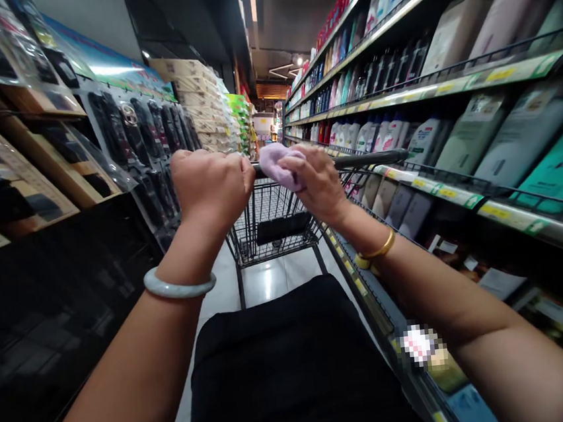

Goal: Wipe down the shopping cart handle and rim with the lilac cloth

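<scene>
Ahead of me stands a black wire shopping cart [280, 201] with a dark push handle [371, 158]. My left hand [211, 181] is closed in a fist around the left part of that handle. A crumpled lilac cloth [277, 163] is gripped in my right hand [321, 184], whose fingers curl over it against the handle, right of the left hand. How much of the handle lies under the cloth is hidden. A dark panel [283, 228] sits low on the cart's near side.
Shelves [458, 187] full of bottles run close along the right. On the left hang packaged goods [138, 125] above a black cabinet front [62, 312]. Stacked cartons [196, 100] stand farther along on the left. Pale floor tiles [266, 282] show beneath the cart.
</scene>
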A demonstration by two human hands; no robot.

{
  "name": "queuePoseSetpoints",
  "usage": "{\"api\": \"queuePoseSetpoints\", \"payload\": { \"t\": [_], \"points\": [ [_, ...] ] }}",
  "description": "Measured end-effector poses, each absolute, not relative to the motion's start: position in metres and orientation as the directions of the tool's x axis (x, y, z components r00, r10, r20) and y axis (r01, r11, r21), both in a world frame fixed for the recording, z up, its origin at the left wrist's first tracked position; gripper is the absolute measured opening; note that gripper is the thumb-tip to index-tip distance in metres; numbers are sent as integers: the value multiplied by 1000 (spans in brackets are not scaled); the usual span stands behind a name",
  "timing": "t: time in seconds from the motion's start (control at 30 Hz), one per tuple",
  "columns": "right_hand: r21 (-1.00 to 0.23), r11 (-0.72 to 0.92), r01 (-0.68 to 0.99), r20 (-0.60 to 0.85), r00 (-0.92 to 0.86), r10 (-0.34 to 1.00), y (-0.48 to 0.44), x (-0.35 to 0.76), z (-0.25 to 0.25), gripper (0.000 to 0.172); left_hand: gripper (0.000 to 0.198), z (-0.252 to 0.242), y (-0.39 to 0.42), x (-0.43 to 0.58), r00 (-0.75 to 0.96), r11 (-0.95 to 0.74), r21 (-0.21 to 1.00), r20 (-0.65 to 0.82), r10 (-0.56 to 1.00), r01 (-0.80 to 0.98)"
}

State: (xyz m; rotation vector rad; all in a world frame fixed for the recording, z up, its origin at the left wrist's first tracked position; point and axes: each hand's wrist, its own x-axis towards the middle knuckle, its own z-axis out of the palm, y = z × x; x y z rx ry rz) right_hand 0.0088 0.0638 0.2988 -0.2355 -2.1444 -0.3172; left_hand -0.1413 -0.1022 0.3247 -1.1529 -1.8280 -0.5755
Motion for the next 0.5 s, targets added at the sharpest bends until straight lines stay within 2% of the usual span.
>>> {"api": "queuePoseSetpoints", "payload": {
  "t": [0.07,0.13,0.2,0.27,0.3,0.33,0.4,0.43,0.5],
  "points": [
    [82,942,327,846,-522,107,83,22,300,41,57,326,-105,-142,-186,448,-72,843,505,891],
    [-152,879,453,902,-299,311,103,35,298,49,56,327,-106,-141,-182,436,-70,840,510,897],
    [-391,758,522,871,-55,488,112,41,291,57,56,326,-105,-140,-188,431,-50,851,491,901],
    [-483,683,548,833,45,552,105,36,279,61,57,325,-102,-138,-205,435,-22,860,468,900],
    [-467,682,562,835,29,549,97,30,273,60,57,324,-102,-137,-209,438,-17,862,461,899],
    [-400,712,577,858,-39,513,86,22,266,57,57,324,-101,-136,-209,444,-19,863,460,896],
    [-199,791,578,874,-260,410,65,5,253,46,57,324,-101,-135,-200,456,-40,863,465,889],
    [-135,816,562,871,-325,368,55,-3,248,44,57,324,-102,-134,-196,462,-51,860,471,886],
    [-43,861,506,892,-369,262,40,-19,237,39,59,326,-103,-135,-203,477,-66,847,491,876]
  ]
}}
